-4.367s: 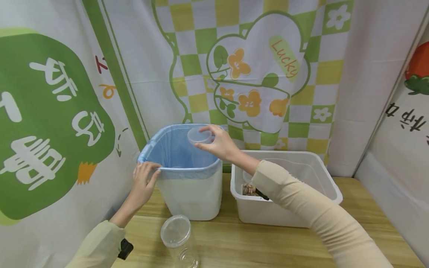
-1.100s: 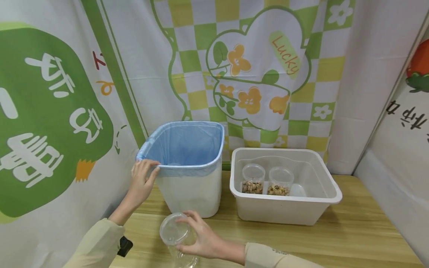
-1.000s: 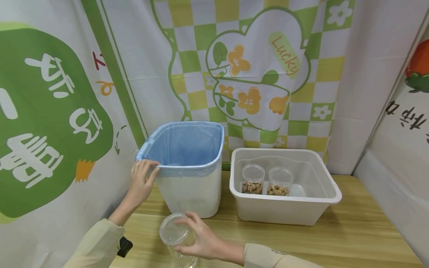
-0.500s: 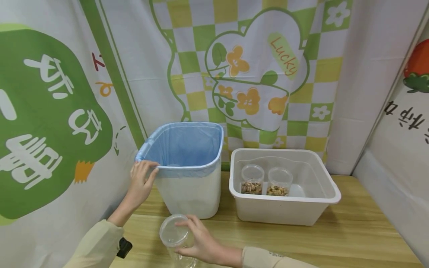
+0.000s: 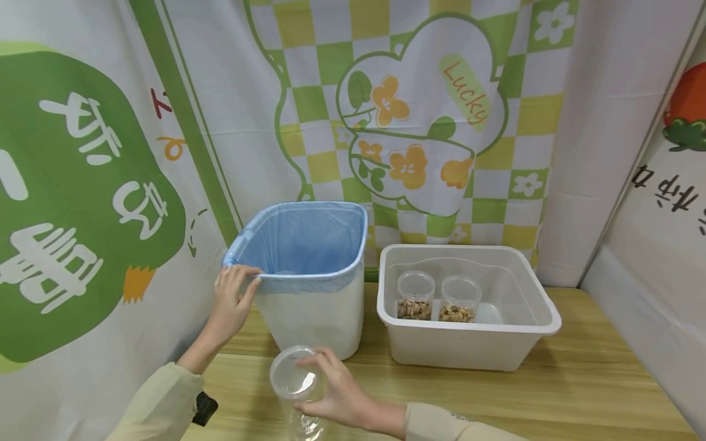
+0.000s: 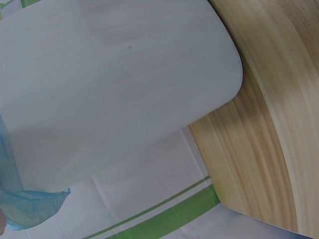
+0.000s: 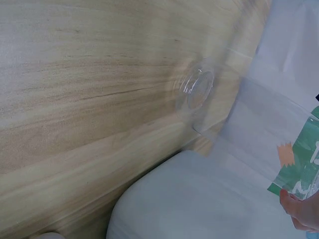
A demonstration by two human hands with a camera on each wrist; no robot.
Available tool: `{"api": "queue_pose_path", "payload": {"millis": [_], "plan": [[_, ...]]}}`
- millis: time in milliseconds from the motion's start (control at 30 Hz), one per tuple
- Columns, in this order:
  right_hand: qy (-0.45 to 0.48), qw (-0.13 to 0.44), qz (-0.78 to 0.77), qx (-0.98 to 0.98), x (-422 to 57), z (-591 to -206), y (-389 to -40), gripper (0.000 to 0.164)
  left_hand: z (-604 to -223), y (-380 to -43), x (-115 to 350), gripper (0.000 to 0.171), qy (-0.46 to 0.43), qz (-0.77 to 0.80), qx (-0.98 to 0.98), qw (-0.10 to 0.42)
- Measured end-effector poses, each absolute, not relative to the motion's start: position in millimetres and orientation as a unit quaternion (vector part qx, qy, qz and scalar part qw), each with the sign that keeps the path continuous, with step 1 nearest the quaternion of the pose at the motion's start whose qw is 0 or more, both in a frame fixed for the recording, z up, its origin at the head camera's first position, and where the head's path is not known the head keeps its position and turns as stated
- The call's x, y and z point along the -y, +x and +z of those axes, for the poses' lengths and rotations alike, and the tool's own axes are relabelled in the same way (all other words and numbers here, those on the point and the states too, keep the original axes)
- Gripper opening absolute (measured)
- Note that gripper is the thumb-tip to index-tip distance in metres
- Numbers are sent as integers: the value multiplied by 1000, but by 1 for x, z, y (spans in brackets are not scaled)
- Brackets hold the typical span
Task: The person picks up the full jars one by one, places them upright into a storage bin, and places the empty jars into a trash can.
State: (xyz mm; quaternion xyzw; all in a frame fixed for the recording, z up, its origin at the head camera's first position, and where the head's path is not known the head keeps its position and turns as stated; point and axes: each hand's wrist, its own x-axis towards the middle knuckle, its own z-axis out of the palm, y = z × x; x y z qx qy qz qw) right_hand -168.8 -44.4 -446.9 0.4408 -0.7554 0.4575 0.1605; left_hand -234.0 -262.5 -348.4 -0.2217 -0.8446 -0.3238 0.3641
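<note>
A clear plastic jar (image 5: 295, 392) with a clear lid stands low at the table's front, in front of the bin. My right hand (image 5: 333, 398) grips it from the right, fingers curled round its top. In the right wrist view the jar (image 7: 197, 89) is blurred, seen bottom-on above the wood. My left hand (image 5: 234, 294) holds the near left rim of a white bin (image 5: 311, 318), which is lined with a blue bag (image 5: 303, 242). The bin's white wall (image 6: 114, 84) fills the left wrist view, where the hand itself is hidden.
A white tub (image 5: 474, 349) stands right of the bin, with two open clear jars of nuts (image 5: 415, 297) (image 5: 459, 300) inside. The wooden table (image 5: 579, 392) runs to the right. Printed cloth hangs behind and on both sides.
My right hand, over the bin with a clear piece 4.4 s ago, now grips the front jar. In the last half second the jar shifted slightly right. The left hand stayed put.
</note>
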Motion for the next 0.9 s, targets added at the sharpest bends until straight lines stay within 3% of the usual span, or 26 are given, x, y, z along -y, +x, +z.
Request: {"api": "queue_pose_path", "payload": {"millis": [900], "plan": [[443, 183, 470, 741, 16, -417, -184, 63, -349, -236, 263, 11, -225, -321, 841, 373]]}}
